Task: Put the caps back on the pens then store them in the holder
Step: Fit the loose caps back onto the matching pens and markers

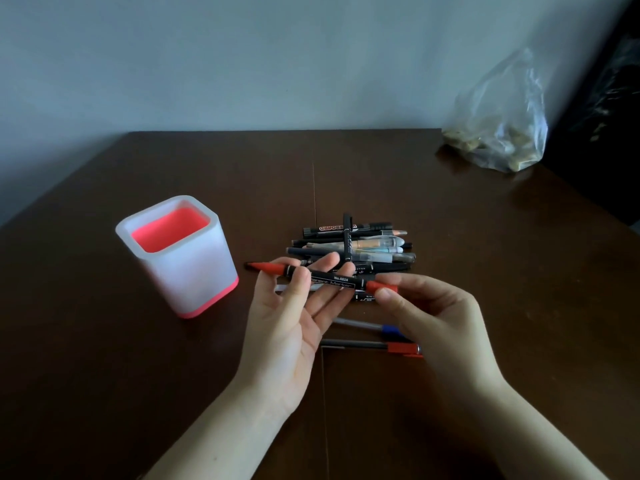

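Note:
A black double-ended permanent marker (332, 279) with red ends lies level across my two hands above the table. My left hand (294, 317) is palm up, thumb pressing the barrel against the fingers. My right hand (433, 317) pinches the red cap (381, 287) at the marker's right end. The marker's left red end points toward the holder (178, 256), a white square cup with a red inside and red base, standing upright at the left. A heap of several pens (353, 249) lies behind my hands.
Two loose pens lie under my hands, one with a blue cap (389, 330), one with a red cap (401, 348). A clear plastic bag (502, 133) with small pale pieces sits at the back right of the dark brown table (104, 375).

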Action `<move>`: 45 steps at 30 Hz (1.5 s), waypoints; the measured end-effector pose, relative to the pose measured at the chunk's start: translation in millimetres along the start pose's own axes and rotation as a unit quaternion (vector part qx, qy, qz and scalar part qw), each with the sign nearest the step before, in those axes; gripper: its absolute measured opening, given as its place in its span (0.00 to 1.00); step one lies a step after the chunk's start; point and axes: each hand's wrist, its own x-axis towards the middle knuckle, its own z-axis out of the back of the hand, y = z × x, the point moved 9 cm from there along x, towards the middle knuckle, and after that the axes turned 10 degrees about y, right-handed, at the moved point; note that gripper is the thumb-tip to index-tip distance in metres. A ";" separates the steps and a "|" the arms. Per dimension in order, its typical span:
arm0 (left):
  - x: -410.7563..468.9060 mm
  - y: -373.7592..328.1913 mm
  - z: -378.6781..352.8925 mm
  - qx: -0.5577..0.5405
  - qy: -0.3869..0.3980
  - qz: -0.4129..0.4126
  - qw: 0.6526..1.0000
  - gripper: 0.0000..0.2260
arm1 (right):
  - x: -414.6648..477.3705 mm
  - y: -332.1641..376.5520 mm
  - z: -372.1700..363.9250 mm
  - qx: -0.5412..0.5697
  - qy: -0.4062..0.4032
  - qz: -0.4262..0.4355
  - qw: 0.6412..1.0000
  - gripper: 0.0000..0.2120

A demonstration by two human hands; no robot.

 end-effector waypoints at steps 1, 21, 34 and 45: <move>-1.2 -0.2 -1.9 0.010 0.006 -0.003 1.000 0.02 | -0.6 0.4 -1.0 -0.017 -0.001 0.005 1.000 0.09; -11.4 -12.9 -14.2 0.128 0.025 -0.060 0.990 0.02 | -2.0 -17.0 -16.0 0.113 0.043 -0.095 0.988 0.04; 5.5 -11.0 21.6 0.069 -0.074 0.059 0.993 0.07 | 9.3 -25.9 30.2 0.216 -0.002 -0.157 0.964 0.24; -5.7 -16.3 -21.9 0.631 0.079 -0.037 0.771 0.15 | 9.0 -22.2 27.4 0.304 -0.036 -0.107 0.946 0.16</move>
